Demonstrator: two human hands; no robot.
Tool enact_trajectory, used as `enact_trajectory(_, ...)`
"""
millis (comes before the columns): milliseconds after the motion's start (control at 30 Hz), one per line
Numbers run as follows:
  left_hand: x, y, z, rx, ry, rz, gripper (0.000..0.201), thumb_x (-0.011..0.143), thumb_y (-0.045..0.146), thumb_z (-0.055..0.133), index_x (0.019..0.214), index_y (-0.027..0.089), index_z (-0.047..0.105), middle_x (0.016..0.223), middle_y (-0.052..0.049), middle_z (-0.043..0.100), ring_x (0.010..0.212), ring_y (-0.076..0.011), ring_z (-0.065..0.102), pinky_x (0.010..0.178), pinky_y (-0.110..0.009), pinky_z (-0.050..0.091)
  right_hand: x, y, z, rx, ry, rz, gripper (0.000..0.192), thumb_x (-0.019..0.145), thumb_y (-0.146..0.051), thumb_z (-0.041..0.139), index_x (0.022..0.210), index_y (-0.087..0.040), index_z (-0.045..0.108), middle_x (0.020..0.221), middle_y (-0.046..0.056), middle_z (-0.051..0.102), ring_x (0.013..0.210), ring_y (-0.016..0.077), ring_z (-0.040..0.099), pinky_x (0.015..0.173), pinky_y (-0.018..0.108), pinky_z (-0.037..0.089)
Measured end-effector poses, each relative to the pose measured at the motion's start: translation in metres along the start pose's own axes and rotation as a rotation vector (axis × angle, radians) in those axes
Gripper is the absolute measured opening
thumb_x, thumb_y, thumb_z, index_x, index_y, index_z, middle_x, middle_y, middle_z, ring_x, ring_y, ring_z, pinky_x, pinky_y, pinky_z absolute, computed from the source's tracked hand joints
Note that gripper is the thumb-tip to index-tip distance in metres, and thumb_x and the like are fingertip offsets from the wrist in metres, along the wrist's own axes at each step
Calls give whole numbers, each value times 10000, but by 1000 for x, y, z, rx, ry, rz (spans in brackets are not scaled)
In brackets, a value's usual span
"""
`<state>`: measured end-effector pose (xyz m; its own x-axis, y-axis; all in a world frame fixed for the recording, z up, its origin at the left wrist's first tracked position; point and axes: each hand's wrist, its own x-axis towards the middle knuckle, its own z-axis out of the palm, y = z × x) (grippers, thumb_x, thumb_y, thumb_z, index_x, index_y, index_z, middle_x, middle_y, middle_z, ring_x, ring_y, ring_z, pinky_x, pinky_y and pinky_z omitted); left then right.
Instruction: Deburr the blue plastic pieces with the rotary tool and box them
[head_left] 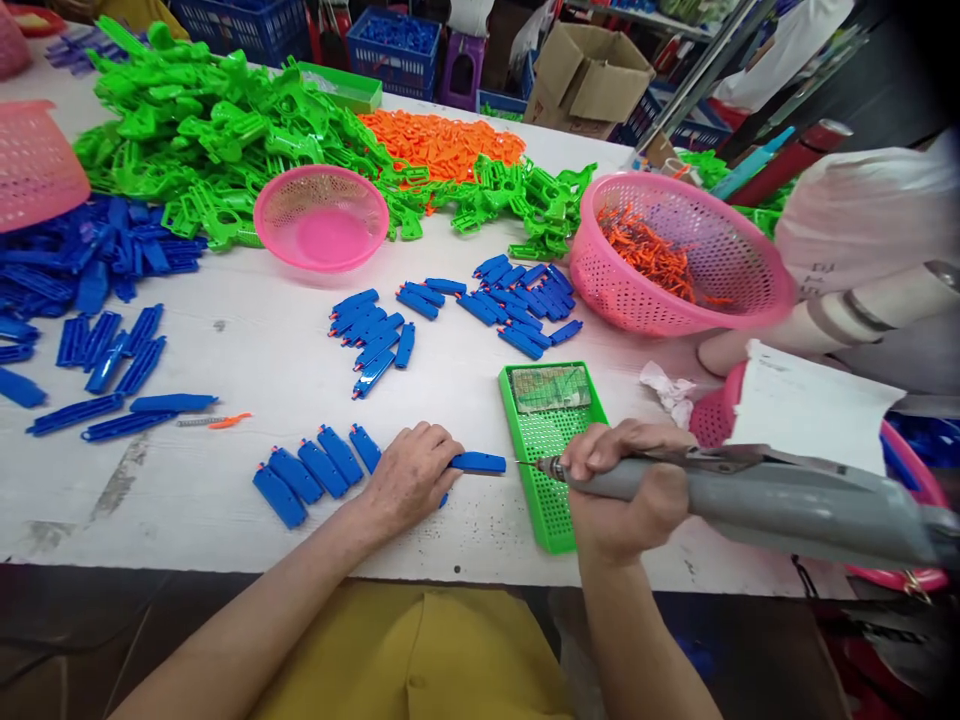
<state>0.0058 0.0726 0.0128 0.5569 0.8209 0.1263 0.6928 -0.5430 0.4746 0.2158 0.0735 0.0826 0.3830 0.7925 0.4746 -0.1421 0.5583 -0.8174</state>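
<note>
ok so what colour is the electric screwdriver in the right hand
The electric screwdriver is grey; the head view shows it best.

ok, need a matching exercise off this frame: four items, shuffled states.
1. left hand
2. right hand
3. green tray
4. large round pink basket

A. contains thin orange parts
B. gripping a grey power tool
C. holding a blue part
D. has a rectangular slab at its far end

Pairs: 1-C, 2-B, 3-D, 4-A
</note>
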Motion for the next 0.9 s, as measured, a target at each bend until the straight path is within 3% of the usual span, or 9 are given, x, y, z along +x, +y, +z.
enact_trajectory(200, 1, 3, -1, 18, -30, -4, 131, 957, 205, 667, 1085, 199, 642, 1055, -54, 665, 984, -246, 601, 806, -399, 482, -15, 15, 18, 42, -89, 39, 145, 896, -376, 621, 903, -235, 585, 632, -74, 528, 441, 95, 504, 435, 265, 471)
enact_trajectory(533, 3, 5, -3, 48, -76, -22, 106, 966, 238, 670, 1061, 195, 647, 1049, -61, 661, 974, -250, 595, 806, -402, 470, -14, 26, 22, 10, -92, 79, 146, 897, -373, 629, 905, -242, 565, 626, -86, 517, 444, 93, 508, 426, 249, 465)
enact_trajectory(900, 2, 4, -1, 30, -35, -1, 104, 953, 198, 666, 1053, 190, 638, 1033, -61, 656, 969, -245, 601, 797, -396, 470, -19, 32, 28, 9, -210, 97, 150, 915, -311, 640, 837, -246, 529, 640, -78, 533, 462, 89, 505, 454, 266, 479)
